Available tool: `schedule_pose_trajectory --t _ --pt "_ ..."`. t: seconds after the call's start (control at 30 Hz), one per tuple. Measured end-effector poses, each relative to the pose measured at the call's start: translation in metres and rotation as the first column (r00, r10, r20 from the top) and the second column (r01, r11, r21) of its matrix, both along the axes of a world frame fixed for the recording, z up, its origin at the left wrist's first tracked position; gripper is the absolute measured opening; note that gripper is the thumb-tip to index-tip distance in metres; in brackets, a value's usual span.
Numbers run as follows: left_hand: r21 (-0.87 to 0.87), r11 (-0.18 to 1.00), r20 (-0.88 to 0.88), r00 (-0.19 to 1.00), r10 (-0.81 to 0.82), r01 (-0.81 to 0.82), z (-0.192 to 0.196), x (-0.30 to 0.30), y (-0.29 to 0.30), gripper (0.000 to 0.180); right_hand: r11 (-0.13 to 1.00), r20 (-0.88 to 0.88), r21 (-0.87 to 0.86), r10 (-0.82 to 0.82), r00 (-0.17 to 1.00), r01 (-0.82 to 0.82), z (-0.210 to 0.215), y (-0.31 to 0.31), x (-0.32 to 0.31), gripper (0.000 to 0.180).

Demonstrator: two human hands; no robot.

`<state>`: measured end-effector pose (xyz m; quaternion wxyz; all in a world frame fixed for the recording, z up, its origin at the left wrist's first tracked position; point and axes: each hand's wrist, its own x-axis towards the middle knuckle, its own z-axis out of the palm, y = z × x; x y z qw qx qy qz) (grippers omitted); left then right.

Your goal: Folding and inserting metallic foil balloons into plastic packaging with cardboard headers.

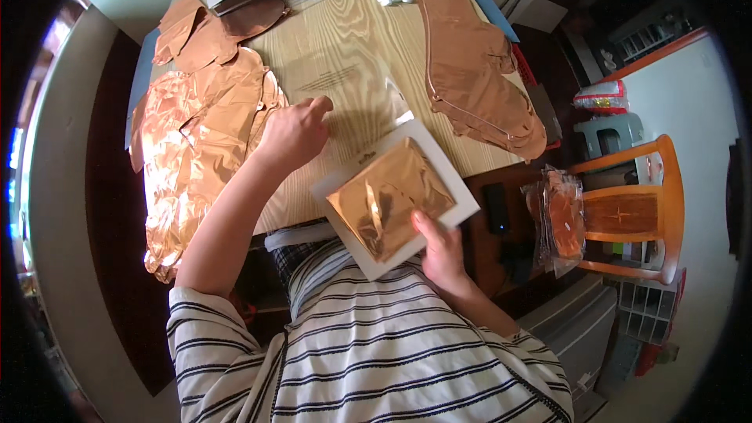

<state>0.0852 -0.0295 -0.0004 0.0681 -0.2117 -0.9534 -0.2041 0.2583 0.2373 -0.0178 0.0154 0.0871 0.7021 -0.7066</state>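
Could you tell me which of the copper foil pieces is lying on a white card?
The small folded copper foil piece held by the right hand; the other foil piles lie bare on the wooden table.

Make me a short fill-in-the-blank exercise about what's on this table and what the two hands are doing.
1. The right hand holds a white card bearing a folded sheet of ____-coloured foil.
2. The left hand rests on a clear plastic ____ lying on the wooden table.
3. The crumpled foil pile lies to the person's ____.
4. Beside the table stands a wooden ____ with packets on it.

Missing words: copper; bag; left; chair
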Motion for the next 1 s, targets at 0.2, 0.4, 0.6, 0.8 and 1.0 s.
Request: schedule_pose_trajectory --t 0.2,0.4,0.6,0.8,1.0 --pt "0.108 0.994 0.1 0.995 -0.024 0.013 0.008 0.002 0.007 0.025 0.977 0.104 -0.209 0.054 0.993 -0.031 0.026 0.016 0.004 0.031" --pt "0.052 0.998 0.228 0.973 -0.047 0.036 0.024 0.008 0.019 0.024 0.92 0.177 -0.389 0.121 0.977 -0.044 -0.001 0.003 -0.021 0.033" --pt "0.015 0.992 0.259 0.958 -0.124 0.124 0.024 0.014 0.019 0.022 0.964 0.101 -0.218 -0.132 0.986 0.151 -0.014 0.002 -0.03 0.022" --pt "-0.072 0.988 0.373 0.923 -0.099 0.135 0.043 0.016 0.03 0.02 0.978 -0.077 0.077 -0.19 0.979 0.196 -0.016 -0.006 -0.025 0.022" --pt "-0.08 0.994 0.297 0.954 -0.049 0.076 0.045 0.021 0.033 0.017 0.967 -0.035 -0.063 -0.251 0.967 0.249 -0.014 -0.019 -0.016 0.021"
